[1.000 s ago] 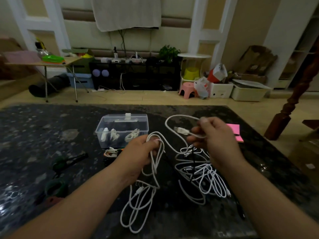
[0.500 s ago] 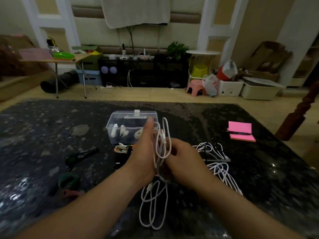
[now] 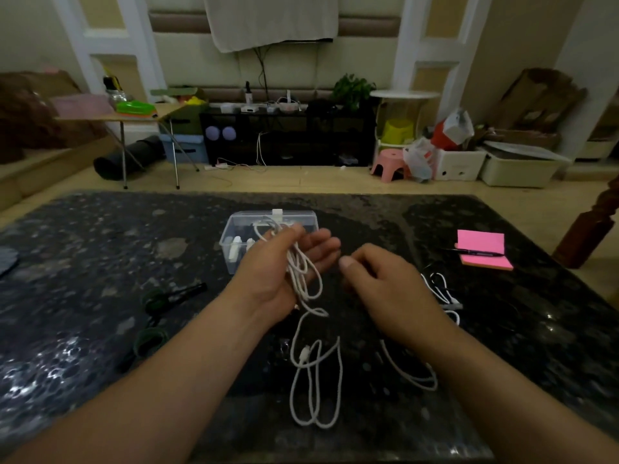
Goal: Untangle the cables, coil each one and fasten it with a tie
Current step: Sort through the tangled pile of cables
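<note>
The dark, glossy, speckled stone table (image 3: 100,262) carries a job that looks barely begun: no finished, tied coil shows anywhere. Far centre sits a clear, hard plastic box (image 3: 229,252). Just in front of it the left hand (image 3: 284,272) lies palm up with straight fingers, a thin white cable (image 3: 303,279) draped across it and slack loops trailing nearer. The right hand (image 3: 385,286), loosely curled, holds nothing visible. A small cable tangle (image 3: 442,293) waits at right, not yet sorted
</note>
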`<state>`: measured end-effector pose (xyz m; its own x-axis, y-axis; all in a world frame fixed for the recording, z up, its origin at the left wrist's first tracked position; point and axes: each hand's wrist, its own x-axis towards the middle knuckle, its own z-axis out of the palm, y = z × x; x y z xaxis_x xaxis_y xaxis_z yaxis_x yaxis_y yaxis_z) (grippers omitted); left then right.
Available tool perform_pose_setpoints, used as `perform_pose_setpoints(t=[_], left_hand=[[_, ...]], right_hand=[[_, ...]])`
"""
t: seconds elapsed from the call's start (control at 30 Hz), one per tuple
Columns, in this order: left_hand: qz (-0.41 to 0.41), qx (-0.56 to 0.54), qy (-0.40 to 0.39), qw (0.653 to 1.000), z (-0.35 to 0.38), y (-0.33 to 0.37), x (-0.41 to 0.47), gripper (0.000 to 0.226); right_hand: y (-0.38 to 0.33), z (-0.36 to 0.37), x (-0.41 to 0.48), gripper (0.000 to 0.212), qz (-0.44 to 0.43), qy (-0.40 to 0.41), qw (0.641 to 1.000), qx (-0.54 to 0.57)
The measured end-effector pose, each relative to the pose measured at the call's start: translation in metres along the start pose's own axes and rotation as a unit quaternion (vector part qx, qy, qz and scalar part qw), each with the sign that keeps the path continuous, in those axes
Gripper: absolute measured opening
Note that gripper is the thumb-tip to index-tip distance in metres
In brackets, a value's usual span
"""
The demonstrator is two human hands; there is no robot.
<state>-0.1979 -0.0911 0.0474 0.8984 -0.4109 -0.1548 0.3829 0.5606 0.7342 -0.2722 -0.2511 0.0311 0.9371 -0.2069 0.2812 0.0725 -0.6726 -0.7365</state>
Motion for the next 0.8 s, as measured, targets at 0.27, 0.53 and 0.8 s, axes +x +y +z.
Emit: perform_pose_setpoints(t=[0.27,0.53,0.8], left_hand=[[-0.057,-0.059,-0.102,0.991,-0.009,0.012,-0.004,0.027],[0.012,0.434,-0.103,0.895,-0.021,0.005,-0.005,0.026],[0.054,0.569,-0.233,0.787,-0.022,-0.02,0.0,0.032]], right_hand=[[0.013,0.033,-0.014,0.056,-0.045,-0.308,0.949,0.038],[0.024,0.017,0.018,0.012,0.013,-0.047,0.999,-0.001],[0.015,0.014,0.018,0.011,0.121,-0.11,0.963,0.214]])
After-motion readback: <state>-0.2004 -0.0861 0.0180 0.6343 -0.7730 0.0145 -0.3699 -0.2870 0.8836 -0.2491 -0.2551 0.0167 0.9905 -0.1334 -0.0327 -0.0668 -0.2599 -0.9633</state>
